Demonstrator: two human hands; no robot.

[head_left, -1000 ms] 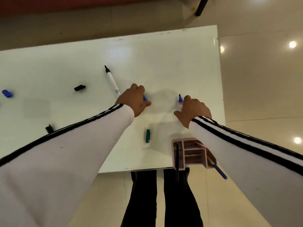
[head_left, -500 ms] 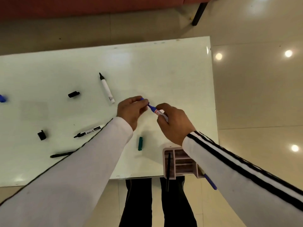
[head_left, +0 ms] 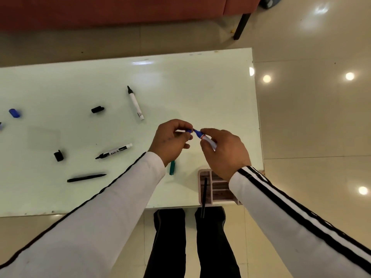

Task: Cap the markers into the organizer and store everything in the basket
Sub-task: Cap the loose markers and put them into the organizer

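Note:
My right hand (head_left: 222,151) grips a white marker with a blue tip (head_left: 202,136), held above the table. My left hand (head_left: 170,140) pinches a small blue cap (head_left: 189,131) right at that tip. A pink organizer (head_left: 208,189) stands at the table's near edge under my right wrist, with a black pen (head_left: 203,195) sticking out of it. Two uncapped black-tipped white markers (head_left: 135,103) (head_left: 114,151) lie on the table, and a thin black pen (head_left: 86,177) lies nearer me. Loose caps are scattered: two black caps (head_left: 97,109) (head_left: 58,155), a blue cap (head_left: 14,113), a green cap (head_left: 172,167).
The pale green table (head_left: 190,87) ends on the right near my right hand. Beyond it are glossy floor tiles and a dark furniture leg (head_left: 242,26). My legs in black trousers (head_left: 188,241) stand at the near edge. No basket is in view.
Both hands lifted off the table and came together, the right with the blue marker, the left with the blue cap. The cap now meets the marker's tip.

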